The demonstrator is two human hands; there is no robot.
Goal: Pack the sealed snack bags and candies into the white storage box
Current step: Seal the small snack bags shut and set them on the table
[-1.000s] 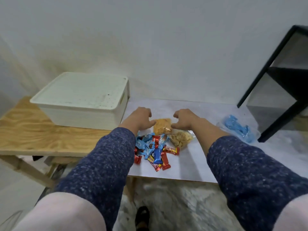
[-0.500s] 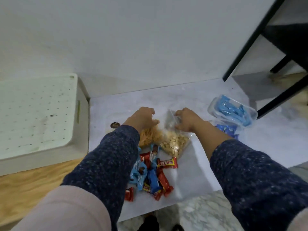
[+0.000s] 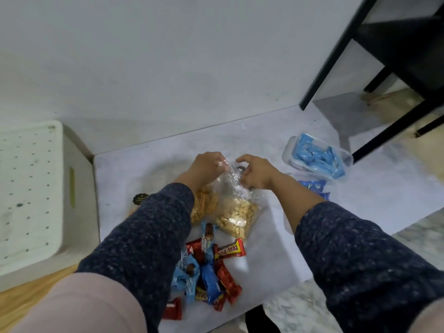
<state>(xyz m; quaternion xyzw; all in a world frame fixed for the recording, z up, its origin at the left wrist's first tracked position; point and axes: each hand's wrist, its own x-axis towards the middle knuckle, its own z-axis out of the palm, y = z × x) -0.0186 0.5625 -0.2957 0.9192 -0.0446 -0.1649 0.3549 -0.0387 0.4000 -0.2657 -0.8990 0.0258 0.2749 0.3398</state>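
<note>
Clear plastic is bunched between both hands: the left hand [image 3: 208,165] and the right hand [image 3: 257,173] each pinch the crumpled open neck of the peanut bag [image 3: 236,216], fingers curled into the film from either side. The filled belly of the bag sags toward the person, below the pinch, resting on the grey table [image 3: 276,145]. Touching that belly on the left-hand side lies the bag of orange sticks [image 3: 205,205], partly hidden under the left sleeve. Nearer the person than both bags, the wrapped candies [image 3: 209,267] lie in a loose red and blue heap. Far out to the left of the grip stands the white storage box [image 3: 79,188], its dotted lid on. Beyond the right wrist sits a clear tub of blue packets [image 3: 317,159].

By the look of it, the step in hand is gathering or closing the bag's neck before packing; nothing seems to be in the box yet. Next, the neck wants closing firmly, and the lid must come off before anything goes in, so one hand will need freeing.
</note>
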